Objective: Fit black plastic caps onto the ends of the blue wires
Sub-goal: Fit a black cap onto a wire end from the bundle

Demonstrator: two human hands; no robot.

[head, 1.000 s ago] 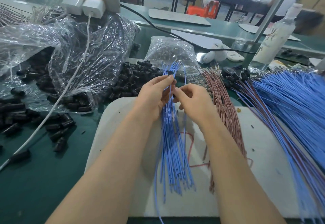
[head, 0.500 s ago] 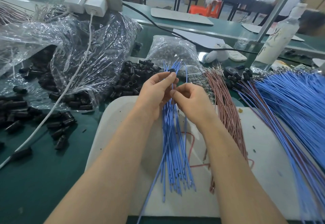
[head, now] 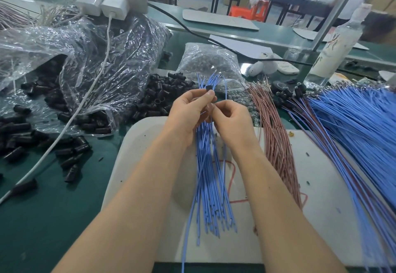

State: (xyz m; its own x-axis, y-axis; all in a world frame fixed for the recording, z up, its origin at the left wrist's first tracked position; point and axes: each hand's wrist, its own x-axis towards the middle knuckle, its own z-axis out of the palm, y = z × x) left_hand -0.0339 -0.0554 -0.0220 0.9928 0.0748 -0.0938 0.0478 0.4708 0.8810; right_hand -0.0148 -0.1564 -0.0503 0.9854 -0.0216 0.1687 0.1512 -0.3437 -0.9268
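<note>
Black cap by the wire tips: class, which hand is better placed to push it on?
Probably left. The left hand pinches the black cap beside the top ends of the blue wires; the right hand pinches wires lower down.

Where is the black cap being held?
Head view, above centre: the black cap is pinched by the left hand, among upper ends of the blue wires.

Left hand pinches a black cap between thumb and fingers, at the upper ends of a bundle of blue wires that trails down over the white board. Right hand, touching the left, pinches into the same bundle just below the cap. A loose heap of caps lies on the green bench beyond the board, and brown wires lie to the right of the bundle.
</note>
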